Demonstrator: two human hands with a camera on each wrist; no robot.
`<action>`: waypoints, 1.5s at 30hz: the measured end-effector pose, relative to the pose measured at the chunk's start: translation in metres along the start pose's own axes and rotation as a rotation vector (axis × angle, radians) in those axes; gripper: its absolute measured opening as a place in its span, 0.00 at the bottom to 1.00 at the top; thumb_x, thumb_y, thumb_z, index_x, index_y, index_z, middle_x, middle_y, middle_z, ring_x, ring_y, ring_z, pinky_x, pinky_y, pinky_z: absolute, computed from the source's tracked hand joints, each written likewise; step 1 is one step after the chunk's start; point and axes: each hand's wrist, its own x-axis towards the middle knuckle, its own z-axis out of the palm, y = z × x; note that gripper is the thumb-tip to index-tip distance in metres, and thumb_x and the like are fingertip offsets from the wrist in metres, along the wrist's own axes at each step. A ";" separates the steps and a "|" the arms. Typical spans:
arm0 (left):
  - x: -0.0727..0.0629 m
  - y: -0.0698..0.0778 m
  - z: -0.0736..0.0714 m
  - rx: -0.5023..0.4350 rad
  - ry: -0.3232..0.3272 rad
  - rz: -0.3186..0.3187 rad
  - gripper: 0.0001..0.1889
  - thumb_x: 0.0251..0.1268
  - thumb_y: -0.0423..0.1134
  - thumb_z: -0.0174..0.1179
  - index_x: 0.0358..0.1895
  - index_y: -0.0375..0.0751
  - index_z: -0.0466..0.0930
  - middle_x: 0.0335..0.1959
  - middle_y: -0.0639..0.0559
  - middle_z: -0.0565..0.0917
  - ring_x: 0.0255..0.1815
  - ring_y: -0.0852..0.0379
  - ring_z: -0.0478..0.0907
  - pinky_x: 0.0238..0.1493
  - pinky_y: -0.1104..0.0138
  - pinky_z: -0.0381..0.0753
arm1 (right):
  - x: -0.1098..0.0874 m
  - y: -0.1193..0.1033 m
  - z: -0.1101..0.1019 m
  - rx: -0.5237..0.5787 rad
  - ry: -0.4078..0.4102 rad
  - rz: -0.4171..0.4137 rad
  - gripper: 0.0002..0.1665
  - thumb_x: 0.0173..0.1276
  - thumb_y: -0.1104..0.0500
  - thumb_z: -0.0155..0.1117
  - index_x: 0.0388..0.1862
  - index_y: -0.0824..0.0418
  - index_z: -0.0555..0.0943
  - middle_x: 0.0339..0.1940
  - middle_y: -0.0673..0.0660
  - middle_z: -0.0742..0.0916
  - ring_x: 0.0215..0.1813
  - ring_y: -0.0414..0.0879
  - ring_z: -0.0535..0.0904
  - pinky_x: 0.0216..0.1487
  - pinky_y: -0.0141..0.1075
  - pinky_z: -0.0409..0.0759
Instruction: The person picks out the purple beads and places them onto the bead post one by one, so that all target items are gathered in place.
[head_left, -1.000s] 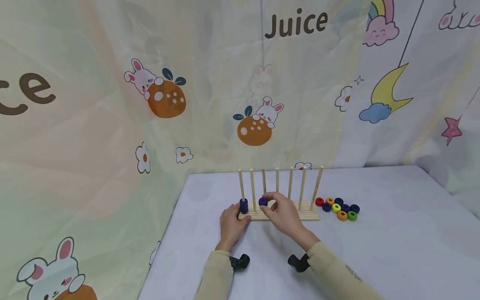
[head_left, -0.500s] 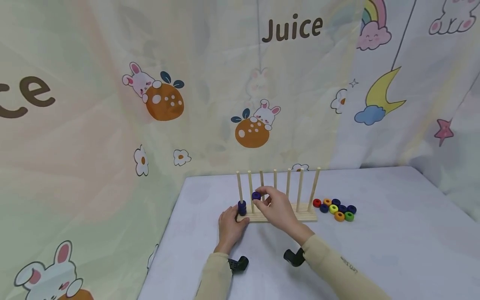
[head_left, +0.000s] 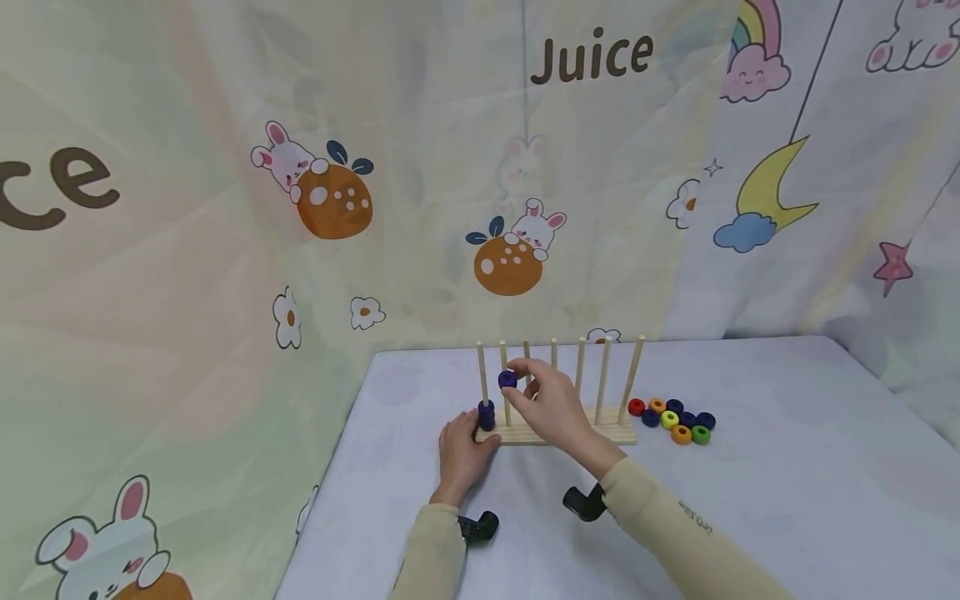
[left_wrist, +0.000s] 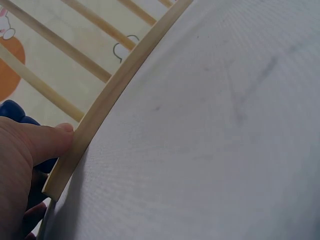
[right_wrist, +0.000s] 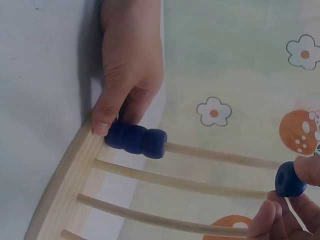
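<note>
A wooden peg rack (head_left: 558, 435) with a row of upright pegs stands on the table. My left hand (head_left: 462, 457) grips the left end of its base, the thumb (left_wrist: 55, 140) on the front edge and the other fingers behind, partly hidden. Three dark blue beads (right_wrist: 135, 139) are stacked on the leftmost peg, beside that hand. Between thumb and fingers, my right hand (head_left: 557, 408) pinches another dark blue bead (head_left: 507, 380). In the head view this bead overlaps the upper part of the second peg; the right wrist view shows it near the peg tips, its hole visible.
Loose beads in red, orange, yellow, green and dark blue (head_left: 670, 420) lie on the white-covered table (head_left: 787, 467), right of the rack. A printed fabric backdrop (head_left: 420, 167) hangs behind the table. Each wrist wears a black camera mount (head_left: 480, 527).
The right hand has raised the pinched bead and carried it left, from in front of the third peg to the second peg's upper part. The left hand keeps its hold on the base.
</note>
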 end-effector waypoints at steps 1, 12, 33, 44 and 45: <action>0.000 0.000 0.000 0.004 0.004 0.004 0.31 0.57 0.45 0.70 0.62 0.33 0.76 0.61 0.41 0.79 0.68 0.41 0.69 0.72 0.47 0.54 | 0.001 -0.001 0.000 0.006 0.003 -0.003 0.18 0.62 0.61 0.71 0.51 0.61 0.82 0.41 0.52 0.86 0.28 0.40 0.77 0.25 0.31 0.75; -0.001 0.003 -0.002 0.027 0.026 0.036 0.30 0.55 0.45 0.71 0.60 0.33 0.77 0.58 0.40 0.81 0.65 0.41 0.72 0.70 0.47 0.60 | 0.006 -0.006 0.001 0.012 0.006 -0.023 0.18 0.64 0.59 0.70 0.53 0.60 0.82 0.44 0.52 0.86 0.29 0.39 0.77 0.27 0.31 0.77; 0.001 0.001 0.001 0.032 -0.006 0.012 0.32 0.56 0.45 0.69 0.62 0.32 0.76 0.60 0.40 0.80 0.67 0.41 0.70 0.71 0.46 0.57 | 0.032 -0.016 0.000 0.050 0.097 -0.121 0.18 0.65 0.60 0.69 0.54 0.61 0.82 0.46 0.53 0.87 0.28 0.40 0.80 0.25 0.31 0.79; 0.001 0.001 -0.002 0.028 -0.007 0.011 0.31 0.57 0.45 0.68 0.62 0.33 0.75 0.60 0.40 0.79 0.67 0.41 0.70 0.71 0.47 0.57 | 0.043 -0.020 0.006 0.046 0.107 -0.118 0.18 0.66 0.59 0.68 0.54 0.59 0.83 0.47 0.53 0.88 0.20 0.39 0.73 0.19 0.30 0.72; 0.000 0.002 -0.002 0.026 -0.008 0.008 0.31 0.57 0.45 0.68 0.62 0.32 0.75 0.60 0.40 0.79 0.67 0.41 0.70 0.71 0.47 0.57 | 0.044 -0.019 0.007 0.049 0.105 -0.115 0.18 0.66 0.59 0.68 0.54 0.59 0.83 0.47 0.53 0.88 0.20 0.39 0.73 0.19 0.30 0.72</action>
